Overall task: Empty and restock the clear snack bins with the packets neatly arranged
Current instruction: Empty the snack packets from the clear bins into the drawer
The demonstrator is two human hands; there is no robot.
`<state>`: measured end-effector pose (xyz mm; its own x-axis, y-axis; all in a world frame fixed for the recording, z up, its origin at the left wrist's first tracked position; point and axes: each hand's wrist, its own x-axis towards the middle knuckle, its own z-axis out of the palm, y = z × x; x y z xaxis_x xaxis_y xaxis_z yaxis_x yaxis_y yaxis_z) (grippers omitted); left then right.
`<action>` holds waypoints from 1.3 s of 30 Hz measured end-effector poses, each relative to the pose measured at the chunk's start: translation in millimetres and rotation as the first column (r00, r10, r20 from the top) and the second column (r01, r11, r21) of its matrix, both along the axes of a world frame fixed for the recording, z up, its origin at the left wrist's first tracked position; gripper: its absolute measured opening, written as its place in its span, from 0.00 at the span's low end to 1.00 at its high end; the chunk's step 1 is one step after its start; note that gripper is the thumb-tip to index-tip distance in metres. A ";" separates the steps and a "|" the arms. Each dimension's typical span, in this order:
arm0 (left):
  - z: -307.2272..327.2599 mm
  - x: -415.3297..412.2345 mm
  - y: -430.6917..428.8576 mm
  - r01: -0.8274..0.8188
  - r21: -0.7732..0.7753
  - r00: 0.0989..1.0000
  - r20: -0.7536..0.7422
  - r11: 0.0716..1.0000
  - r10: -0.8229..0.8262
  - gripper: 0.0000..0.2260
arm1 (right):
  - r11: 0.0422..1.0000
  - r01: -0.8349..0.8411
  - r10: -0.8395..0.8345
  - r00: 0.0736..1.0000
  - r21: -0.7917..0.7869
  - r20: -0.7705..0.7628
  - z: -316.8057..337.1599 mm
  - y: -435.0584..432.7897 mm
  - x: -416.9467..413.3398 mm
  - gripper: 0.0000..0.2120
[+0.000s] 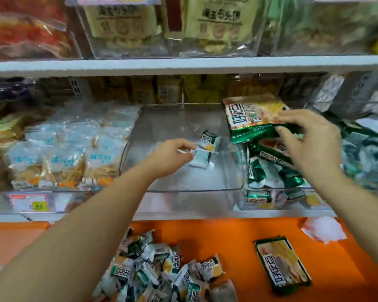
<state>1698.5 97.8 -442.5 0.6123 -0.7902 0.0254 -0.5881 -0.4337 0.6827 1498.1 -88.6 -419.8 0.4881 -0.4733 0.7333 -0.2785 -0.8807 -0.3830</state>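
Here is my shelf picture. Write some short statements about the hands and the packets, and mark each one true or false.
1. The left hand pinches a small packet inside the middle bin. True.
2. The right hand holds nothing. False: it holds a large green pack.
3. A pile of small packets lies on the orange surface. True.
4. The middle bin is full. False: it holds only a packet or two.

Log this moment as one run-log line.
phase: restock | left hand: pinches small packet inside clear bin | right hand: grips large green pack | orange counter: packet pile, spare pack waiting
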 end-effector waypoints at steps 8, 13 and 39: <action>-17.6 22.4 -75.1 -0.029 0.497 0.996 0.090 0.868 -0.018 0.24 | 0.990 0.131 -0.132 0.991 0.046 0.025 -23.9 -28.7 1.5 0.08; -43.8 40.2 -97.8 -0.107 0.551 0.993 0.107 0.827 0.057 0.22 | 0.987 0.076 -0.076 0.997 0.140 -0.004 -26.8 -32.0 1.1 0.11; -35.6 75.4 -142.8 0.168 0.544 0.825 0.378 0.822 -0.419 0.23 | 0.797 0.034 0.209 0.921 0.603 -0.328 15.7 -55.1 6.2 0.29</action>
<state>1773.9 -45.0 -478.1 0.3586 -0.9160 -0.1797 -0.9263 -0.3730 0.0527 1504.3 -143.7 -404.0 0.7173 -0.6912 0.0878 -0.4350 -0.5426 -0.7186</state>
